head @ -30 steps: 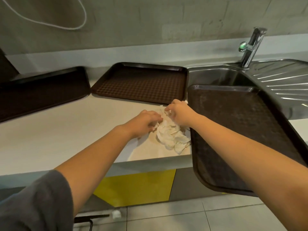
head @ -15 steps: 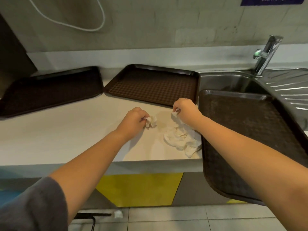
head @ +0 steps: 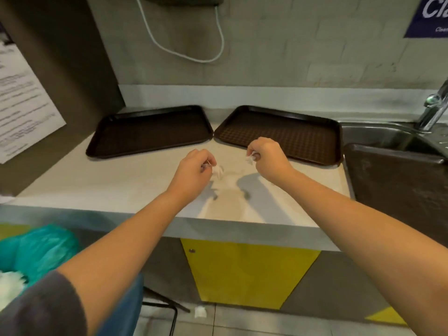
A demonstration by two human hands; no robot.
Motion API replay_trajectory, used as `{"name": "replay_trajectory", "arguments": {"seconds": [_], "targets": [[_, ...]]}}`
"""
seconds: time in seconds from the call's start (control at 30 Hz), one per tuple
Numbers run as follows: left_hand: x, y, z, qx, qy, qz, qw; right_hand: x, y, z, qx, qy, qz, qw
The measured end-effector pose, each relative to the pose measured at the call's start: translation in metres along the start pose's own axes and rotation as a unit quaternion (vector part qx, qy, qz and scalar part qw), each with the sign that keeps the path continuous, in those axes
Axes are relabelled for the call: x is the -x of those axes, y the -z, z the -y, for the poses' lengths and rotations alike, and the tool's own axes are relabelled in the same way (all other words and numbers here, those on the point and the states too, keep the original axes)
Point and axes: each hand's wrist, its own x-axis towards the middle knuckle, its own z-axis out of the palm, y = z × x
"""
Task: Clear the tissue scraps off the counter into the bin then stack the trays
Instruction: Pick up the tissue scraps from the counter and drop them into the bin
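My left hand (head: 195, 169) is closed on a small white tissue scrap (head: 218, 170) just above the pale counter (head: 126, 187). My right hand (head: 266, 155) pinches another white tissue scrap (head: 250, 159) a little higher. A blurred pale smear of tissue (head: 230, 184) shows between the hands. Two dark brown trays (head: 150, 130) (head: 291, 134) lie flat side by side at the back. A third brown tray (head: 400, 180) rests over the sink at right. A bin with a teal bag (head: 36, 251) stands at lower left, white tissue inside it.
A steel sink (head: 378, 134) and tap (head: 434, 107) sit at the right. A paper notice (head: 21, 105) hangs on the dark panel at left. A white cable (head: 184, 52) loops on the wall. One tissue scrap (head: 200, 311) lies on the floor by a black frame.
Both hands have lifted and moved apart, each taking tissue from the pile. The view has swung up and left, bringing the bin into sight.
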Motion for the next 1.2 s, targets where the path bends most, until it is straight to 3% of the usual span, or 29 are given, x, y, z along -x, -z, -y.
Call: {"name": "replay_trajectory", "arguments": {"seconds": [0.13,0.4,0.6,0.73,0.9,1.0,1.1,1.2], "targets": [[0.041,0.057,0.038,-0.024,0.016,-0.032,0.999,0.008,-0.028,0.074,-0.043,0.051,0.016,0.998],[0.153,0.192,0.122,-0.077,0.148,-0.127,0.978,0.039,-0.09,0.257,-0.191,0.227,0.046,0.954],[0.248,0.255,0.17,-0.109,0.246,-0.148,0.952,0.076,-0.14,0.359,-0.303,0.239,0.139,0.912],[0.295,0.27,0.195,-0.143,0.277,-0.114,0.943,0.095,-0.174,0.386,-0.258,0.22,0.257,0.905],[0.323,0.265,0.215,-0.146,0.313,-0.008,0.938,0.104,-0.201,0.396,-0.144,0.22,0.337,0.904],[0.323,0.266,0.216,-0.181,0.313,0.038,0.932,0.102,-0.196,0.402,-0.071,0.238,0.396,0.884],[0.313,0.268,0.21,-0.24,0.284,-0.023,0.928,0.098,-0.181,0.403,-0.05,0.257,0.409,0.874],[0.293,0.266,0.202,-0.232,0.251,-0.084,0.936,0.092,-0.165,0.397,-0.131,0.233,0.337,0.903]]}}
